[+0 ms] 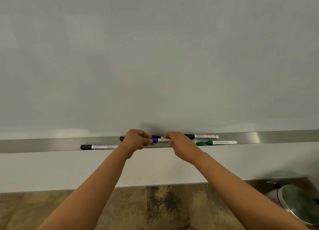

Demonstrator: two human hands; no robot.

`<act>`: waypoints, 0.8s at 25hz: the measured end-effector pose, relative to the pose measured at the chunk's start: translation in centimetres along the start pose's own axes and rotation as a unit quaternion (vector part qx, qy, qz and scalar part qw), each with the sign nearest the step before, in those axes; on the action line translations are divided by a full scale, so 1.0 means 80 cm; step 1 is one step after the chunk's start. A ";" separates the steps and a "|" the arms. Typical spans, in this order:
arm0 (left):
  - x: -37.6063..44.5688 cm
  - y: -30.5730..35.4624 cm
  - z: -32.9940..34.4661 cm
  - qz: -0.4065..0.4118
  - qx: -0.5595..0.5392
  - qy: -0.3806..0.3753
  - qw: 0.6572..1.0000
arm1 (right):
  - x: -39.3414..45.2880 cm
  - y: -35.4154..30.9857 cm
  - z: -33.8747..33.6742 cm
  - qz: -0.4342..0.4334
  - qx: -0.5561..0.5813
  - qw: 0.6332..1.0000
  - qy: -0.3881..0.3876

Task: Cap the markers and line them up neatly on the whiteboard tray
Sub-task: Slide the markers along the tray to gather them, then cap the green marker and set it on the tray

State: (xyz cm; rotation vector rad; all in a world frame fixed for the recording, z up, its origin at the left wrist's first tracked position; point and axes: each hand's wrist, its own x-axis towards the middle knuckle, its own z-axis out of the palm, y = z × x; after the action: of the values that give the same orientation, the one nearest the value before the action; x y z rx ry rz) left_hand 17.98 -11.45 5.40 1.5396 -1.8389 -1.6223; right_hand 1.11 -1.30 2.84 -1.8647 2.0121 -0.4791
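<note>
Both hands meet over the middle of the tray, at about 6 o'clock below the board's centre. The left hand (136,140) curls round the blue cap end of the blue marker (161,140), and the right hand (179,143) pinches its white barrel from the other side. The marker is held level along the tray, just above it; this looks like the push that seats the cap, with the two hands opposed so the force runs straight down the barrel's axis.

The whiteboard tray (276,137) is a long shallow ledge of brushed metal, smooth and faintly reflective, so round barrels could roll on it.

At 3 o'clock from the hands lies the green marker (222,142), its tip bare, with the loose green cap (200,143) just beside the tip; it seems not yet capped. Behind it, nearer the board, a black marker (200,136) lies along the tray's back edge, dark cap end toward the hands. At 9 o'clock another black marker (99,146) rests near the tray's front lip, cap on. A further dark end (122,138) shows just left of the left hand; what it belongs to I cannot tell.

All barrels are slim white cylinders with printed labels. The whiteboard (155,57) above is plain and glossy. At 4 o'clock, low on the wooden floor (155,207), stands a steel bin (300,203).
</note>
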 end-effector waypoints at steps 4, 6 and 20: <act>0.005 -0.008 0.004 0.013 0.029 0.003 0.999 | 0.003 0.006 0.001 -0.001 -0.007 1.000 -0.002; 0.008 -0.012 0.007 0.030 0.059 0.019 0.998 | 0.006 0.010 0.005 0.002 -0.022 1.000 -0.007; 0.028 -0.014 0.027 0.095 0.181 0.057 0.977 | -0.009 0.040 0.003 0.053 -0.101 0.992 0.061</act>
State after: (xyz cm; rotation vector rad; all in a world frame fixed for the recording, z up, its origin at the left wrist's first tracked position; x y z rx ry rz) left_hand 16.02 -11.82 2.69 1.4956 -2.2276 -1.1370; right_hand -1.48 -0.33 1.11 -1.8710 2.3040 -0.3812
